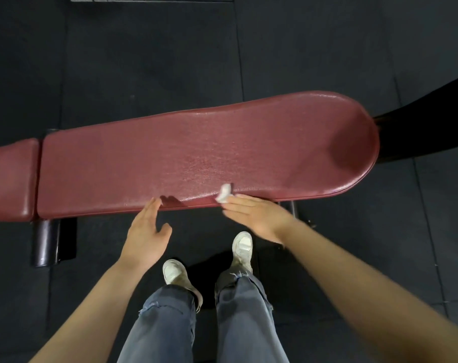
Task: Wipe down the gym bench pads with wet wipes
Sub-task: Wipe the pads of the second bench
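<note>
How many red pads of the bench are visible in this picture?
2. The long pad fills the middle, with a wet wipe on its near edge. The short pad is at the left, partly cut off.

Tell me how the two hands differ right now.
The right hand lies flat along the long pad's near edge, fingertips pressing a white wipe; the left hand holds nothing. The right points sideways toward the wipe; the left points up at the pad, its fingertips at the edge. Both are open with straight fingers.
</note>
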Motion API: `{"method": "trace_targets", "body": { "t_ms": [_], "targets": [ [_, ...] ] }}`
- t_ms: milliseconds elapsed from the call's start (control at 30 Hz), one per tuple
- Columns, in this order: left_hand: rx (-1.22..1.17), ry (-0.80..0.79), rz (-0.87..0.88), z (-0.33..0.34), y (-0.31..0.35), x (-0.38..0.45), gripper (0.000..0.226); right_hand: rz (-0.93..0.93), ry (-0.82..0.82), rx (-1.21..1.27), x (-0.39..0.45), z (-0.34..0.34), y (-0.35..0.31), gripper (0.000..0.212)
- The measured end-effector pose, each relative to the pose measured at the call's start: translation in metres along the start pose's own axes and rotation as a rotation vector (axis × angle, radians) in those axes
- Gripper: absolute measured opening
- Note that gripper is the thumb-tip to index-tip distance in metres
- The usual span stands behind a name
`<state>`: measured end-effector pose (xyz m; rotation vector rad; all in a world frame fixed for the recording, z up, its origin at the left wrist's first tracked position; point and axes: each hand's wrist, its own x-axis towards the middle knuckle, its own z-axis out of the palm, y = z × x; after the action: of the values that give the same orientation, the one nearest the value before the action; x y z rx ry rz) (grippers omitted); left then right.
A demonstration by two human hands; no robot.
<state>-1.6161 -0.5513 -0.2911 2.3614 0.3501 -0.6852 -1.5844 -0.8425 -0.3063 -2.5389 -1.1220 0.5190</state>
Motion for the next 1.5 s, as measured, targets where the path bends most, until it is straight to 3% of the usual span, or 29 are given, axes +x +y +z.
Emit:
{"method": "trace_targets", "body": {
  "t_ms": [67, 167, 300, 367, 500, 600, 767, 933, 1067, 1167, 1233, 1400, 1500],
  "targets": [
    [-0.01, -0.009, 0.01, 0.006, 0.005, 0.0, 0.066, 0.032, 0.03, -0.086, -0.054, -0.016, 0.021, 0.064],
    [-0.023, -0.031, 0.041, 0.016, 0.014, 0.0, 0.065, 0.189, 0.11, -0.152, -0.123, -0.041, 0.045, 0.059],
    [-0.02, -0.053, 0.099, 0.025, 0.03, 0.001, 0.066, 0.435, 0.165, -0.209, -0.168, -0.064, 0.046, 0.074],
    [-0.025, -0.056, 0.117, 0.026, 0.037, 0.003, 0.066, 0.558, 0.244, -0.113, -0.167, -0.065, 0.038, 0.073],
    [-0.038, -0.034, 0.132, 0.024, 0.045, 0.006, 0.066, 0.697, 0.565, 0.205, -0.133, -0.058, 0.012, 0.054],
    [-0.06, -0.013, 0.107, 0.018, 0.043, 0.007, 0.065, 0.728, 0.608, 0.425, -0.082, -0.057, -0.008, 0.047],
    [-0.127, 0.033, 0.032, 0.012, 0.028, 0.005, 0.065, 0.533, 0.486, 0.394, 0.013, -0.049, -0.034, 0.025],
    [-0.215, 0.076, -0.036, 0.011, 0.008, 0.002, 0.065, 0.395, 0.398, 0.393, 0.094, -0.04, -0.05, 0.021],
    [-0.264, 0.105, -0.069, 0.013, -0.001, -0.002, 0.065, 0.204, 0.083, 0.193, 0.126, -0.026, -0.044, 0.021],
    [-0.273, 0.107, -0.068, 0.015, -0.004, -0.003, 0.065, 0.128, -0.086, 0.031, 0.133, -0.019, -0.039, 0.04],
    [-0.284, 0.112, -0.065, 0.017, -0.004, -0.004, 0.065, 0.112, -0.082, -0.011, 0.138, -0.015, -0.034, 0.032],
    [-0.285, 0.118, -0.078, 0.02, -0.002, -0.006, 0.066, 0.032, -0.098, -0.224, 0.145, -0.007, -0.022, 0.038],
    [-0.287, 0.113, -0.062, 0.02, -0.002, -0.006, 0.066, -0.208, -0.038, -0.26, 0.152, -0.008, -0.009, 0.025]
  ]
}}
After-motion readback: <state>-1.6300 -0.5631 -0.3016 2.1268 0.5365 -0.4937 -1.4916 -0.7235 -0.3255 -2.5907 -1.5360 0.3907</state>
